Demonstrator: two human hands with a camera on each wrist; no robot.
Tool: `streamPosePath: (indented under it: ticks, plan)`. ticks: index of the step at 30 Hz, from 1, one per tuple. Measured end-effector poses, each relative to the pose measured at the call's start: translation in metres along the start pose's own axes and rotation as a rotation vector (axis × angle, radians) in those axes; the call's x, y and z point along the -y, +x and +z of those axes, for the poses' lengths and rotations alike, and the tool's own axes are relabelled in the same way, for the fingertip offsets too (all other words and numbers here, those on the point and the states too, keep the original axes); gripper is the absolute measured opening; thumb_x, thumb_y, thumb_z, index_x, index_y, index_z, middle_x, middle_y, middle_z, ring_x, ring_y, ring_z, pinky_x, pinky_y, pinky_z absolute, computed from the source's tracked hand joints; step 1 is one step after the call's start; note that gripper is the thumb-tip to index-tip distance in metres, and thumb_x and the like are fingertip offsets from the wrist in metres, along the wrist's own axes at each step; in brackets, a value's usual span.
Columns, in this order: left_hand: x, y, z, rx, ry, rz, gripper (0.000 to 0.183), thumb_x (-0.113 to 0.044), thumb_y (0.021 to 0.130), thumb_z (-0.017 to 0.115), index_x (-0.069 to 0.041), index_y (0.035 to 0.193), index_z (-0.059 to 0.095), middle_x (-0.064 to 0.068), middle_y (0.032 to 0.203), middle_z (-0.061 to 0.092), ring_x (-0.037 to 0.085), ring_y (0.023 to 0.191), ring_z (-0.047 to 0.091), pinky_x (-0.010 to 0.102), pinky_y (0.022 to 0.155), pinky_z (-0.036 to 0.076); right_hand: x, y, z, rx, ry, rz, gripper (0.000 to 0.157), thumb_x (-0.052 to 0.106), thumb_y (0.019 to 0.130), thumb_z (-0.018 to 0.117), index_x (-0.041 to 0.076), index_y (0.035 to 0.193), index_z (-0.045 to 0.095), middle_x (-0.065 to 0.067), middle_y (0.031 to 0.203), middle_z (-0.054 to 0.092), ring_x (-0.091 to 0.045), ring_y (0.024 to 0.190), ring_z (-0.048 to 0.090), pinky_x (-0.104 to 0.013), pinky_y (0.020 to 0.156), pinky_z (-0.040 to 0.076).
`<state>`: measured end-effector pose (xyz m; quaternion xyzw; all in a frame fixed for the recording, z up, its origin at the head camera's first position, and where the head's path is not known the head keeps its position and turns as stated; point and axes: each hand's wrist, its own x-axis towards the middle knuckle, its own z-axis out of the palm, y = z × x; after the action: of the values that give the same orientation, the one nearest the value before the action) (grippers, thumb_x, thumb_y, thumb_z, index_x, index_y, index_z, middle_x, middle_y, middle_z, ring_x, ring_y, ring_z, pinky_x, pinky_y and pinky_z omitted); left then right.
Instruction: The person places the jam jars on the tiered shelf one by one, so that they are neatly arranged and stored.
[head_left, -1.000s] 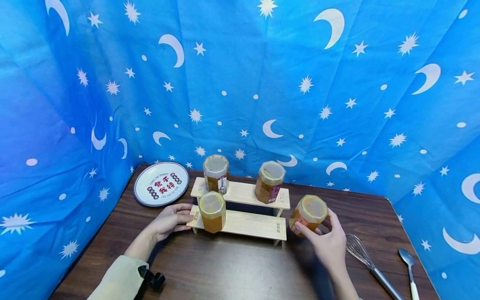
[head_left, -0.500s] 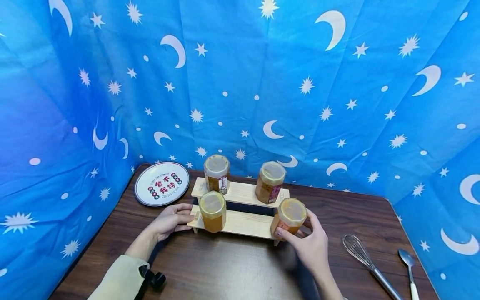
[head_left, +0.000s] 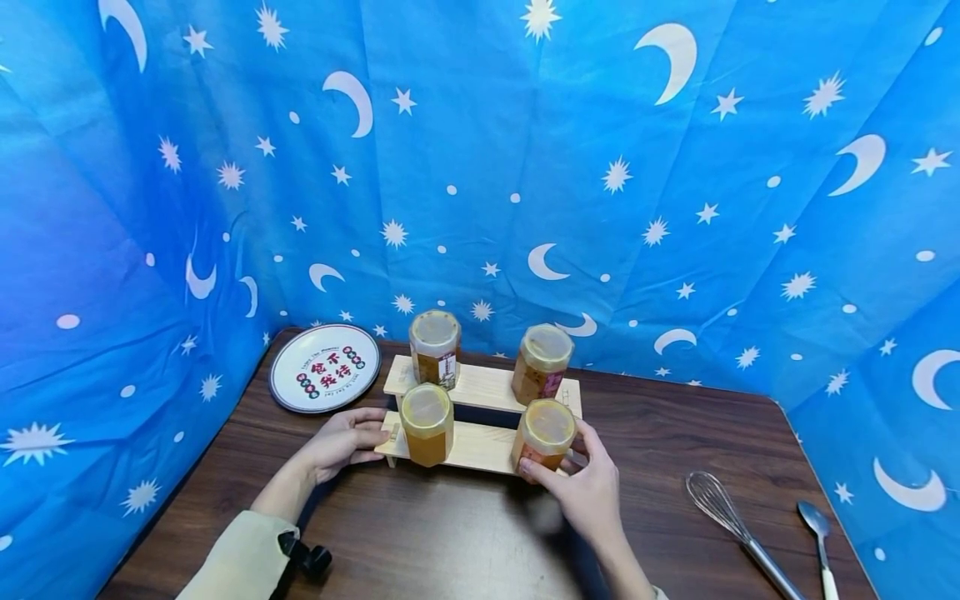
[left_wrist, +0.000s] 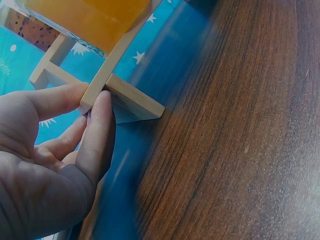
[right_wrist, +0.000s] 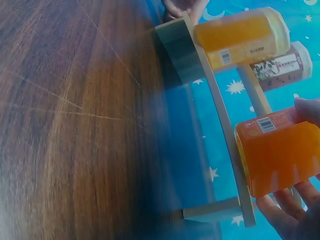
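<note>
In the head view my right hand (head_left: 591, 492) grips an orange-filled jar (head_left: 546, 432) at the right end of the low front shelf (head_left: 483, 447). The right wrist view shows this upright jar's base against the board (right_wrist: 226, 120), thumb and fingers around its sides. My left hand (head_left: 341, 446) pinches the shelf's left end between thumb and fingers, clearest in the left wrist view at the board end (left_wrist: 96, 90). Beside it on that shelf stands an amber jar (head_left: 427, 429). Two more jars, a left one (head_left: 435, 350) and a right one (head_left: 542, 364), stand on the higher back shelf (head_left: 483, 385).
A white plate (head_left: 325, 368) with red lettering lies at the back left of the dark wooden table (head_left: 450, 542). To the right are a whisk (head_left: 738, 529) and a spoon (head_left: 819, 537). A blue cloth (head_left: 480, 167) with moons and stars hangs behind.
My right hand has carried the orange jar leftward, from beside the rack to the front shelf's right end. The left hand stays at the shelf's left end.
</note>
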<state>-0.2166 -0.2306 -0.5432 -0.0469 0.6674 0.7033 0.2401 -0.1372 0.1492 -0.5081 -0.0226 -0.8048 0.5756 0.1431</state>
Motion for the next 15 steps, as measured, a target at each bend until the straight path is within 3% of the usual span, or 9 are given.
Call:
streamPosePath:
  ticks: [5, 15]
  plan:
    - [0.0, 0.001, 0.0, 0.011, 0.0, 0.006, 0.064, -0.008, 0.099, 0.07, 0.007, 0.152, 0.038, 0.021, 0.136, 0.058, 0.025, 0.107, 0.07, 0.039, 0.092, 0.061, 0.0, 0.002, 0.007, 0.012, 0.012, 0.007, 0.081, 0.024, 0.068, 0.101, 0.021, 0.139, 0.06, -0.003, 0.125, 0.067, -0.021, 0.111, 0.065, -0.036, 0.088, 0.062]
    - [-0.001, 0.0, 0.0, -0.012, -0.013, -0.015, 0.063, -0.006, 0.099, 0.069, 0.006, 0.152, 0.039, 0.021, 0.133, 0.06, 0.025, 0.104, 0.071, 0.039, 0.091, 0.061, -0.001, 0.002, 0.017, -0.006, 0.065, 0.004, 0.084, 0.02, 0.065, 0.102, 0.021, 0.138, 0.061, -0.003, 0.128, 0.066, -0.021, 0.114, 0.065, -0.032, 0.088, 0.061]
